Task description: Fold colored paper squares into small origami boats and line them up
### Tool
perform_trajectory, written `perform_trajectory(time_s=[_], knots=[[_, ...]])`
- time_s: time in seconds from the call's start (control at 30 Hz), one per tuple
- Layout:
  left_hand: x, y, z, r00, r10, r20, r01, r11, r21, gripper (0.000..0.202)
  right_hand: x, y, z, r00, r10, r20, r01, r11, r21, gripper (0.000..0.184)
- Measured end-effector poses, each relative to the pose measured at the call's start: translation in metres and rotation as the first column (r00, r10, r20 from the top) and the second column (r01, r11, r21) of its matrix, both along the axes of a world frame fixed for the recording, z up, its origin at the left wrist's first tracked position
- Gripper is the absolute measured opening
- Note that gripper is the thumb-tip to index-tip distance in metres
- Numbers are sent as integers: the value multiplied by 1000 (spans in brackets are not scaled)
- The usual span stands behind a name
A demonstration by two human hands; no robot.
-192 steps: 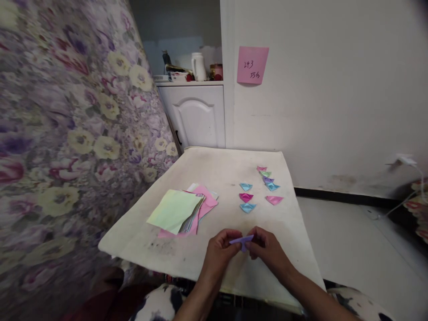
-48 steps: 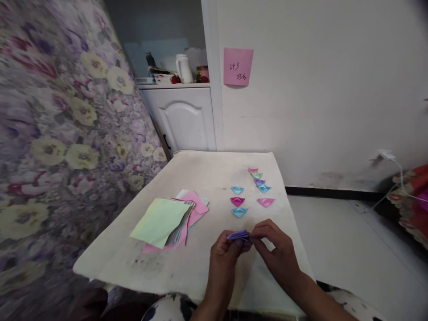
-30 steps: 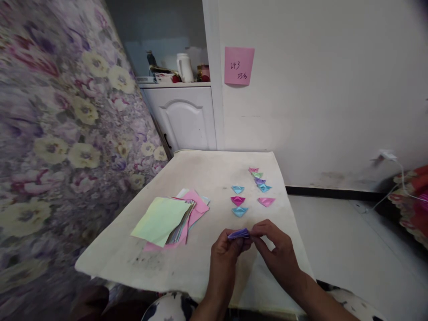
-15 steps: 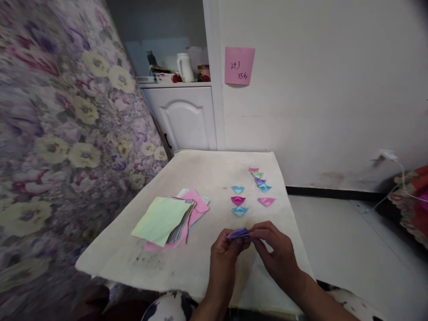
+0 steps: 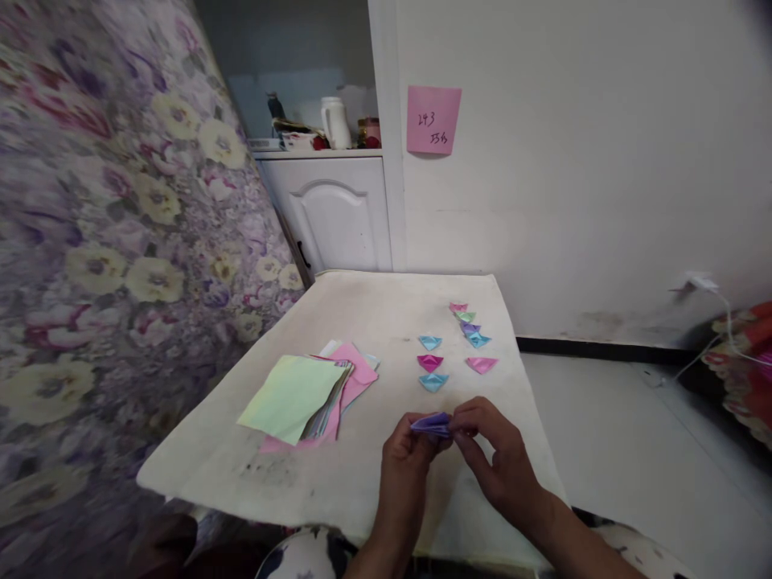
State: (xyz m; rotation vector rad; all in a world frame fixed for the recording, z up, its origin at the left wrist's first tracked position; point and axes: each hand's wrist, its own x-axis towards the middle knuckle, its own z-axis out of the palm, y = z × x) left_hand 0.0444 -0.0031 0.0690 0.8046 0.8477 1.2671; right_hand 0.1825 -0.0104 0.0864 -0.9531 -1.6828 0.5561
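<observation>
Above the near right part of the table, my left hand (image 5: 408, 452) grips a folded piece of purple paper (image 5: 430, 423) between thumb and fingers. My right hand (image 5: 495, 450) pinches the right end of the same paper. Its layered edges face me; the ends are covered by fingertips. Just beyond the hands lie small folded paper boats: a blue one (image 5: 433, 382), a magenta one (image 5: 430, 363), another blue one (image 5: 430, 343) and a pink one (image 5: 482, 365).
More folded boats form an overlapping row, with a purple one (image 5: 470, 329), at the far right. A stack of coloured paper sheets (image 5: 293, 398) lies on the left of the cloth-covered table (image 5: 199, 450). A floral curtain (image 5: 121, 241) hangs left; a white wall (image 5: 555, 177) stands behind.
The purple paper has tilted slightly and shows more of its layered side. Both hands keep their hold with only small finger shifts. The boats and stack stay put.
</observation>
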Motion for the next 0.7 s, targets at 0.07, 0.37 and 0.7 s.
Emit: perform_trajectory(time_s=[0.07, 0.37, 0.7], knots=[[0, 0, 1, 1000, -2, 13, 2, 1000, 5, 11, 0, 0, 0, 999, 30, 26, -30, 1000, 3, 16], [0, -2, 3, 999, -42, 31, 41, 999, 32, 5, 0, -1, 2, 993, 81, 80, -78, 996, -41, 27], [-1, 0, 2, 979, -82, 187, 87, 996, -19, 11, 1, 4, -10, 956, -56, 289, 36, 996, 76, 29]])
